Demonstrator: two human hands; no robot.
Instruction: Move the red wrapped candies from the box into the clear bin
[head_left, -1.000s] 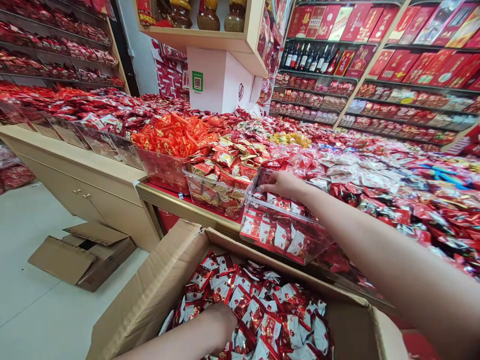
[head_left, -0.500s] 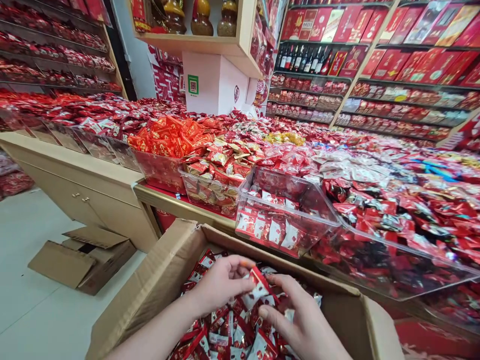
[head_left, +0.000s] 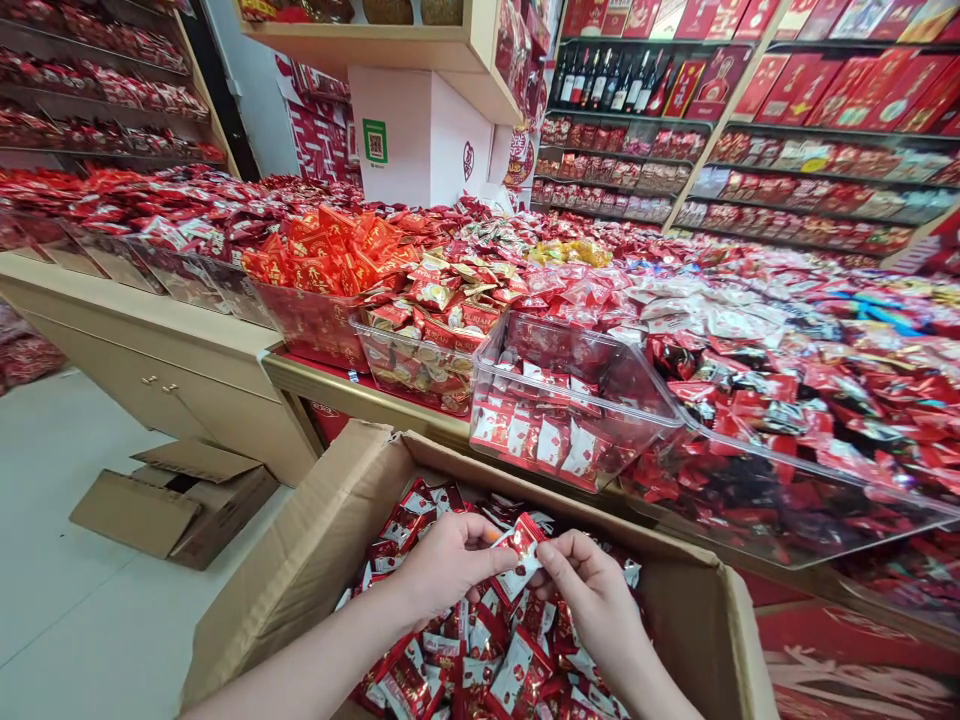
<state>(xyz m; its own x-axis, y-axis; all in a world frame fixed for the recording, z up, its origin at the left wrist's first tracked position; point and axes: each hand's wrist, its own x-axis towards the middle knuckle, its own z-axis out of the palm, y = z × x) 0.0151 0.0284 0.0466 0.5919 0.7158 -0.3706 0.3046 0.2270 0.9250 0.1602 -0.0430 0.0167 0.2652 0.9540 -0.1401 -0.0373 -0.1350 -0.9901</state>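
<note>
i take the held packet as the middle of a clock, twelve being away from the person. near nine o'clock, well apart, an open small carton [head_left: 161, 510] lies on the floor [head_left: 67, 590]. the large carton [head_left: 292, 565] is below both hands, probably to have its loose packets [head_left: 480, 670] within easy reach. the left hand [head_left: 448, 562] pinches the packet [head_left: 523, 548] at its left side; this packet is in the air, just above the loose ones. its long axis seems to run from seven to one o'clock, the red end pointing to one. at one o'clock, on the desk [head_left: 337, 392], a clear bin [head_left: 631, 400] has similar packets in a row [head_left: 551, 440] behind its front wall, perhaps so that their faces are seen. the right hand [head_left: 596, 590] grips the packet's right edge; two-sided holding probably makes this soft thing steady.
</note>
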